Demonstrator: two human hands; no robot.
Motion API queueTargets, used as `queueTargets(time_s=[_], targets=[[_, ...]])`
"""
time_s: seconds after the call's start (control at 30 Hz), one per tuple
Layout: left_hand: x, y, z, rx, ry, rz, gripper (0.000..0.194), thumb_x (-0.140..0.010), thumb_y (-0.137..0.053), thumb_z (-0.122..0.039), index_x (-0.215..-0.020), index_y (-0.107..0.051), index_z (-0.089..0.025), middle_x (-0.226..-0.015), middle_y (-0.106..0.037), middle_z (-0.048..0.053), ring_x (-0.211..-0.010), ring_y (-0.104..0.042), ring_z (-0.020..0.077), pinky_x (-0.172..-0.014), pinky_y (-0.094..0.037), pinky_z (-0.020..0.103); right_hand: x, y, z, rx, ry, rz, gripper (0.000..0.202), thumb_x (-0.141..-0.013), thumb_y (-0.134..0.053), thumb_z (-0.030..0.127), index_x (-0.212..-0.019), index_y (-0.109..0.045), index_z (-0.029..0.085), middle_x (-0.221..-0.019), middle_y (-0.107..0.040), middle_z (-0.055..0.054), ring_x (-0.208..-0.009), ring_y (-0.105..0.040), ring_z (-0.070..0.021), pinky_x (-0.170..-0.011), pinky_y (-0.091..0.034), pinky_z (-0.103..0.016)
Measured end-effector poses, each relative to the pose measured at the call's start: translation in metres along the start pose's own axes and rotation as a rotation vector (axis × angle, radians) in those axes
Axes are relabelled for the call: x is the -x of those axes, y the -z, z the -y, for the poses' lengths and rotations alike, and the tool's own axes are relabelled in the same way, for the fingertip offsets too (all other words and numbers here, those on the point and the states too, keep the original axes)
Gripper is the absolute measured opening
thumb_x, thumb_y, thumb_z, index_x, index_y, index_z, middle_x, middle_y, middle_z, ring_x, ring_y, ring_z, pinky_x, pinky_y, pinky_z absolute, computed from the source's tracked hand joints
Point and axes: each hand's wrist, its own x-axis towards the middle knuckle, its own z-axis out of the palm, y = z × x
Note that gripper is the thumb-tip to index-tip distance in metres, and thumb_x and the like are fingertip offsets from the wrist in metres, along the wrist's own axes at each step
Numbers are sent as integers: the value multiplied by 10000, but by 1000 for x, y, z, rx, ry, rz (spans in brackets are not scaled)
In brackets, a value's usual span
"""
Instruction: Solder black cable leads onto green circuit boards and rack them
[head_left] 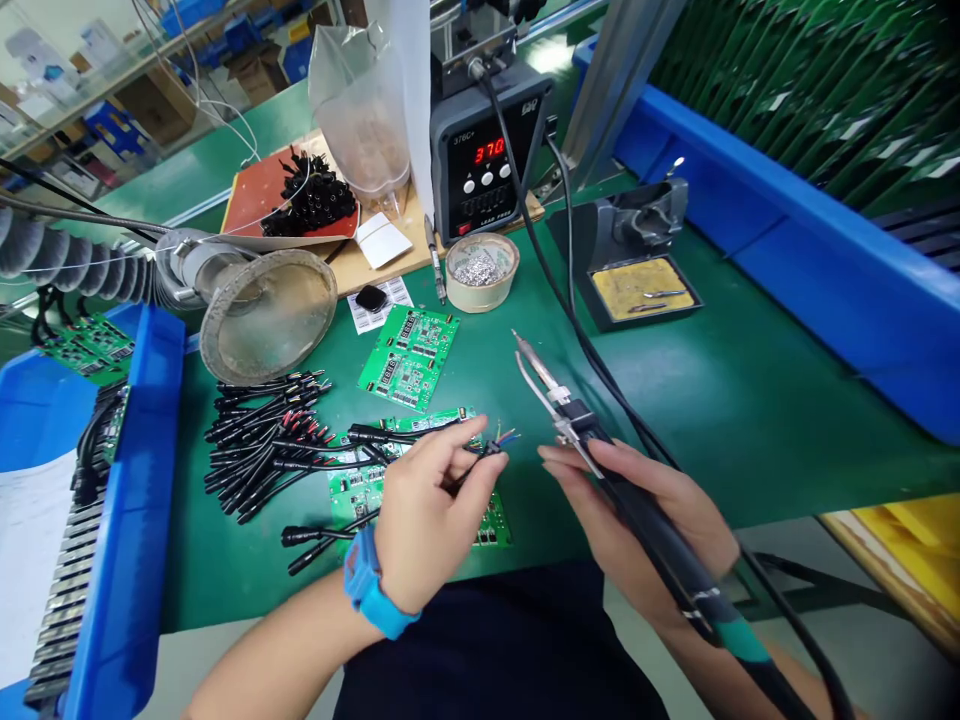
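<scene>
My left hand (pixel 427 505), with a blue watch band at its wrist, pinches a black cable (pixel 491 449) whose thin coloured wire ends poke out to the right. Below that hand lies a green circuit board panel (pixel 495 525), partly covered by the hand and by several black cables. My right hand (pixel 645 530) grips a soldering iron (pixel 577 418) with a thin metal feed tube beside its tip. The tip points up and left, apart from the wires. Another circuit board panel (pixel 409 357) with display parts lies farther back. A pile of black cables (pixel 262 445) rests at the left.
Behind stands a soldering station (pixel 487 150) reading 370. Nearby are a tip-cleaning tub (pixel 482 272) and an iron stand (pixel 626 260) with a yellow sponge. A fume extractor hood (pixel 268 315) leans in from the left. Blue bins (pixel 795 270) flank the green table.
</scene>
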Motion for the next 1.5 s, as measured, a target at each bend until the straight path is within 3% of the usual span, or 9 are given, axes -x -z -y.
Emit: queueTargets(time_s=[0.07, 0.17, 0.37, 0.57, 1.03, 1.5], targets=[[9, 7, 3, -186, -93, 39, 186, -836, -587, -202, -1017, -621, -172, -716, -627, 3, -616, -583, 125, -603, -477, 247, 5, 14, -7, -7, -55, 69, 457, -745, -618, 68, -1139, -550, 290, -911, -700, -1, -756, -688, -160, -721, -593, -305], [27, 11, 11, -451, -191, 192, 120, -840, -562, -187, -936, -633, -193, -756, -643, 17, -625, -600, 154, -560, -470, 265, 18, 38, -22, -23, -93, 131, 474, -736, -600, 55, -1140, -570, 300, -865, -699, -11, -702, -685, -170, -627, -595, -291], [49, -2, 26, -532, -243, 285, 84, -816, -573, -184, -887, -617, -173, -708, -639, 20, -623, -593, 189, -572, -493, 320, 39, 68, -40, -55, -66, 110, 305, -692, -605, 125, -935, -665, 299, -723, -684, -35, -650, -669, -224, -540, -584, -353], [46, -4, 25, -527, -233, 299, 69, -800, -576, -166, -854, -616, -177, -685, -638, 14, -610, -578, 181, -560, -476, 311, 37, 68, -29, -43, -78, 159, 277, -670, -602, 117, -871, -678, 292, -654, -687, -24, -552, -662, -214, -483, -580, -313], [48, -2, 25, -486, -219, 309, 79, -805, -570, -156, -871, -607, -176, -714, -654, 12, -633, -589, 183, -583, -481, 318, 39, 71, -31, -3, -57, 192, 265, -688, -600, 133, -898, -669, 281, -700, -697, -23, -603, -673, -193, -556, -587, -294], [48, -4, 26, -494, -226, 289, 73, -805, -576, -152, -868, -602, -176, -714, -652, 11, -629, -580, 180, -577, -462, 308, 39, 71, -31, 54, -14, 207, 244, -682, -608, 150, -875, -680, 281, -683, -699, -27, -569, -669, -203, -521, -585, -301]])
